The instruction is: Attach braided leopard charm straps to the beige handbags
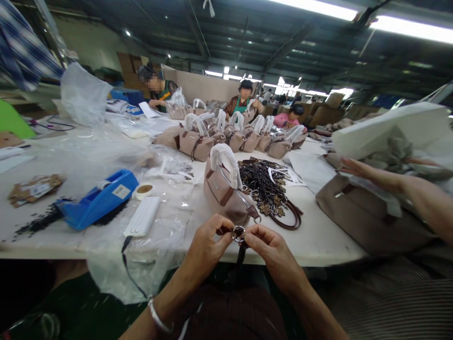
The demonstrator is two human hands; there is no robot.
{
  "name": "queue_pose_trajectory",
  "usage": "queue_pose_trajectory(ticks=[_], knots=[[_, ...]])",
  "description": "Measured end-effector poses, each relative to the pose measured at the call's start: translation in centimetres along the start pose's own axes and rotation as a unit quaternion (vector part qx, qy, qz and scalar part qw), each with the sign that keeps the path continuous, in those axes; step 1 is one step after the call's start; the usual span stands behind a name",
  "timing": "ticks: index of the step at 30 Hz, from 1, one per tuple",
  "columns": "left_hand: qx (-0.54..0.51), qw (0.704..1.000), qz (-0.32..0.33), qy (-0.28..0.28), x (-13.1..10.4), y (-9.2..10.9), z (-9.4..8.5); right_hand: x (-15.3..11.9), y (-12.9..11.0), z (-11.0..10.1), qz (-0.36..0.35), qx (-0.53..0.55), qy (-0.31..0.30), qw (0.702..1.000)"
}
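A silver metal ring (pixel 238 233) is pinched between my two hands at the table's front edge. My left hand (pixel 211 241) grips its left side, with a bit of brown strap by the fingers. The right side of the ring is between the thumb and fingers of my right hand (pixel 265 240). A dark strap hangs below the ring. Just behind my hands stands a beige handbag (pixel 222 191) with brown trim and white-wrapped handles. Right of that bag lies a pile of dark braided straps (pixel 262 182) with metal rings and tags.
On the left are a blue tape dispenser (pixel 102 198), a tape roll (pixel 144 190), a white power bank (pixel 143 217) and cardboard tags (pixel 35 187). Several wrapped-handle bags (pixel 196 141) stand farther back. At right, another person's hand (pixel 368 172) is over a larger bag (pixel 368 217).
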State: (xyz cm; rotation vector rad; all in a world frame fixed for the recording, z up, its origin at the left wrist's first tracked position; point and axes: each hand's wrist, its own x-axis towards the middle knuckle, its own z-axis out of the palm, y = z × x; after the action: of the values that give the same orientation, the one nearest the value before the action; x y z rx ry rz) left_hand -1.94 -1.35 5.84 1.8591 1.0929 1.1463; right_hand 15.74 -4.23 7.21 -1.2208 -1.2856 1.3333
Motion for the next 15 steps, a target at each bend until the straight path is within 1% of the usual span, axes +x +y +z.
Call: queue_pose_trajectory(ticks=[3,5,7,11,13,15], knots=[[0.041,0.998,0.034,0.046,-0.04,-0.36,0.18,0.02,0.4,0.17,0.002,0.014,-0.001,1.0],[0.064,0.995,0.053,0.059,-0.04,-0.59,0.24,0.03,0.59,0.28,0.001,0.021,-0.004,1.0],[0.069,0.994,0.072,0.049,-0.02,-0.73,0.22,-0.04,0.65,0.37,-0.001,0.031,-0.011,0.999],[0.048,0.994,0.102,0.001,-0.08,-0.7,0.09,-0.3,0.58,0.44,0.005,0.056,-0.032,0.998],[0.047,0.994,0.099,-0.009,-0.21,-0.63,0.05,-0.38,0.63,0.43,0.006,0.067,-0.024,0.997],[0.053,0.994,0.093,-0.008,-0.36,-0.55,0.08,-0.39,0.77,0.4,-0.002,0.077,-0.003,0.997]])
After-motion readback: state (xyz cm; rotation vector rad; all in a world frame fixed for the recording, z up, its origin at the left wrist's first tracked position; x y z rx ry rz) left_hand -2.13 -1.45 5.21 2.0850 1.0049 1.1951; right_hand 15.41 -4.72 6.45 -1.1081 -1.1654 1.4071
